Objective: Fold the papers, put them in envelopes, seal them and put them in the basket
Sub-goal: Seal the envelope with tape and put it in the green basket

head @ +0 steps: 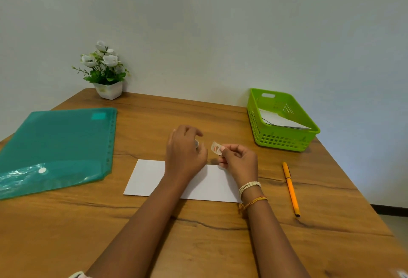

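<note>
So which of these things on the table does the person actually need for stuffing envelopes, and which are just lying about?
In use: white envelope under both hands; small sticker pinched in the right hand; small round item, unclear, in the left hand; green basket already holding envelopes.

Lying about: orange pen, teal folder, flower pot.

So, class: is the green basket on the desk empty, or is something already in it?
Not empty. The green basket already holds white paper items, lying slanted inside against its wall; whether they are sealed envelopes cannot be told.
</note>
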### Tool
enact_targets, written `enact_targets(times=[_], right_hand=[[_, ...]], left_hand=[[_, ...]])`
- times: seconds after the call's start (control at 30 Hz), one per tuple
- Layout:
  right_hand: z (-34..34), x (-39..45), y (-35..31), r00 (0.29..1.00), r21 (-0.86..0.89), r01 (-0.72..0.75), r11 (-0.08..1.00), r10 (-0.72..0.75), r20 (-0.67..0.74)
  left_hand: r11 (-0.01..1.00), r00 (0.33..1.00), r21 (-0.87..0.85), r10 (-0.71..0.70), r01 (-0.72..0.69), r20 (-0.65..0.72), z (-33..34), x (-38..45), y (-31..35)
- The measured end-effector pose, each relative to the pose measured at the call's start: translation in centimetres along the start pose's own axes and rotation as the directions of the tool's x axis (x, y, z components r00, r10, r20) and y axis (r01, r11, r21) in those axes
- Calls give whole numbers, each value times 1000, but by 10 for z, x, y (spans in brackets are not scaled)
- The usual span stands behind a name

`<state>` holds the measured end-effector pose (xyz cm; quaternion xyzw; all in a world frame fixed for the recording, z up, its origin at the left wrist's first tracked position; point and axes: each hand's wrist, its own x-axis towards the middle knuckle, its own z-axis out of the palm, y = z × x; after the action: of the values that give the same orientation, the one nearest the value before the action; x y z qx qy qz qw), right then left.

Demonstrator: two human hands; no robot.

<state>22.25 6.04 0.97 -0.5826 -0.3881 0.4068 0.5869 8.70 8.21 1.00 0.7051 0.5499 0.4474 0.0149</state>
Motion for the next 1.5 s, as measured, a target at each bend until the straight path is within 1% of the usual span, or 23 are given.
enact_targets(times=[0.07,0.13,0.23,0.3,0.37,0.47,0.5,0.57,0.6,0.63,0.67,0.73,0.8,0.87,0.97,1.03,1.1,1.23,1.3,1.37,1.5], right_hand=[[-2,1,-1,999,39,-49,998,50,-6],[-6,2,-3,995,92,-102,991,104,-16],[-9,0,-9,984,162,-180,970,178,28],[-11,-1,-12,976,180,-215,960,203,82],[-11,-3,-13,967,167,-235,958,214,136],[-14,-7,-15,961,135,-239,962,215,172],[-17,-6,-14,969,78,-209,975,196,149],[-24,-1,-11,995,-161,-64,985,74,63],[-28,-1,-11,998,-252,-13,968,28,57],[-33,-2,-12,997,-288,0,958,23,77],[-36,-2,-14,992,-273,-16,962,49,114],[-44,-3,-18,976,-257,-75,963,124,178],[-53,-2,-24,968,-288,-99,953,160,195],[-58,-1,-25,961,-308,-123,944,190,199],[-63,-3,-20,968,-366,-141,920,206,146],[-64,-4,-17,974,-426,-149,892,207,94],[-62,-2,-15,980,-492,-146,858,195,50],[-57,0,-12,988,-549,-131,825,152,-8],[-56,1,-8,992,-587,-120,801,124,-33],[-55,2,-4,994,-612,-109,783,95,-54],[-55,3,1,994,-624,-104,775,65,-85]], left_hand=[[980,1000,-201,-12,10,-10,3,-4,13],[926,996,-367,-77,91,52,7,-10,19],[875,979,-446,-127,187,160,10,-14,16],[812,958,-512,-200,280,207,12,-10,14],[731,932,-579,-263,361,249,13,-6,14],[680,916,-614,-283,402,285,14,-6,15],[676,914,-617,-273,404,299,14,-7,16],[693,918,-611,-215,384,334,13,-8,16],[708,919,-605,-167,363,357,13,-8,16],[721,918,-604,-116,340,379,12,-9,18],[732,915,-601,-75,321,397,12,-9,19],[747,902,-587,-39,312,429,13,-12,21],[767,901,-572,-18,290,433,14,-13,23],[819,903,-523,15,236,430,16,-15,24],[921,902,-373,58,117,427,17,-17,24],[943,905,-327,90,56,416,17,-17,25],[944,904,-326,90,57,418,18,-16,25],[940,898,-317,24,130,439,20,-16,26],[942,895,-307,14,138,446,21,-16,25],[950,889,-287,25,121,456,22,-17,25],[969,870,-244,86,41,486,23,-18,27]])
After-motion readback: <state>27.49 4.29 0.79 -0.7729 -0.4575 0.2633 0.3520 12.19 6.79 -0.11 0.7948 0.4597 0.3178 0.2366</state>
